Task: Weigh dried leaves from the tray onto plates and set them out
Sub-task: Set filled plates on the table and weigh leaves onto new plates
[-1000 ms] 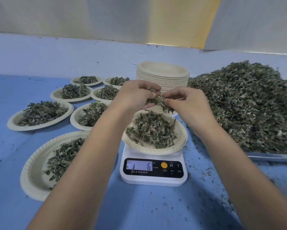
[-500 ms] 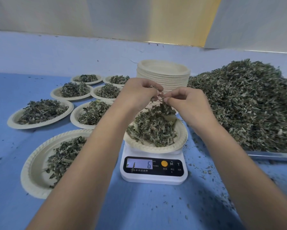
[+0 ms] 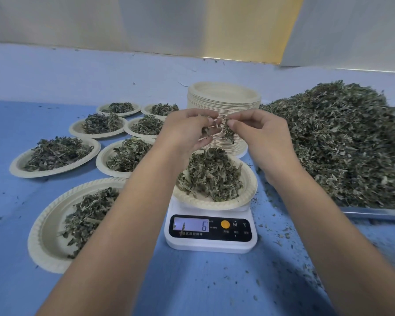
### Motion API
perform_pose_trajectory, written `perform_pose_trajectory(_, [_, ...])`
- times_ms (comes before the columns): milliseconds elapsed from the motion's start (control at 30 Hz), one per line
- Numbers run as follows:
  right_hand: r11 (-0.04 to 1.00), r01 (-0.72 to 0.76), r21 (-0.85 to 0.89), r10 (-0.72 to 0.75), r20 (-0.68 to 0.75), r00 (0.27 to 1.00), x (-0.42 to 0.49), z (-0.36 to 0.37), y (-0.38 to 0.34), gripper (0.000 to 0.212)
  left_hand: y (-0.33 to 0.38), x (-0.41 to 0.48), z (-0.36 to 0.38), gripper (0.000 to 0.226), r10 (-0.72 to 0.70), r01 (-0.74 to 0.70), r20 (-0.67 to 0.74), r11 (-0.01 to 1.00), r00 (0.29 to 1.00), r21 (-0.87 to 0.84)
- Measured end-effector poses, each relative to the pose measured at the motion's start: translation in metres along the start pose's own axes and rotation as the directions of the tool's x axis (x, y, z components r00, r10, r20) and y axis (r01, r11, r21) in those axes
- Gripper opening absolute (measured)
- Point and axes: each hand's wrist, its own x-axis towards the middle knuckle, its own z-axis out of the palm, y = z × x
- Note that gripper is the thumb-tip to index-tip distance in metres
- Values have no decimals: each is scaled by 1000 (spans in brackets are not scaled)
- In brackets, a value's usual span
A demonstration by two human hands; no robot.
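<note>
A white digital scale (image 3: 211, 241) sits at the centre of the blue table, its display reading 6. On it rests a paper plate (image 3: 246, 192) heaped with dried leaves (image 3: 211, 176). Above that plate my left hand (image 3: 187, 131) and my right hand (image 3: 258, 135) meet fingertip to fingertip. My right hand pinches a small clump of leaves (image 3: 228, 132); my left hand pinches a few thin bits beside it. To the right lies the metal tray (image 3: 374, 214) under a big mound of dried leaves (image 3: 342, 142).
Several filled paper plates stand to the left, the nearest (image 3: 43, 233) by my left forearm, others (image 3: 20, 164) further back. A tall stack of empty plates (image 3: 223, 96) rises behind my hands. Leaf crumbs litter the table right of the scale.
Both hands have risen a little above the plate and pulled the clump apart; most of it has dropped onto the plate's heap. The scale reading stays at 6.
</note>
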Motion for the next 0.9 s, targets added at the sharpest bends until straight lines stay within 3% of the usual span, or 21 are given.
perform_pose_trajectory(167, [995, 46, 86, -47, 14, 999, -2, 4, -4, 14, 0, -2, 9, 23, -126, 137, 61, 955, 990, -264])
perform_pose_trajectory(333, [992, 69, 109, -75, 46, 996, -2, 5, -4, 15, 1, -6, 11, 19, -194, 255, 190, 887, 962, -385])
perform_pose_trajectory(467, [993, 114, 27, -115, 47, 992, -3, 6, -4, 18, 3, -7, 11, 21, -218, 333, 284, 817, 934, -470])
perform_pose_trajectory(600, [993, 90, -73, -86, 54, 995, -6, 7, -2, 16, 2, -6, 12, 22, -255, 361, 273, 796, 928, -485])
perform_pose_trajectory(767, [991, -8, 132, 18, -80, 997, -4, 8, -3, 23, 1, -6, 20, 25, -279, 356, 221, 700, 934, -619])
perform_pose_trajectory(900, [928, -175, 328, 222, -111, 969, -1, 9, 3, 24, -2, -7, 33, 26, -293, 323, 159, 681, 943, -658])
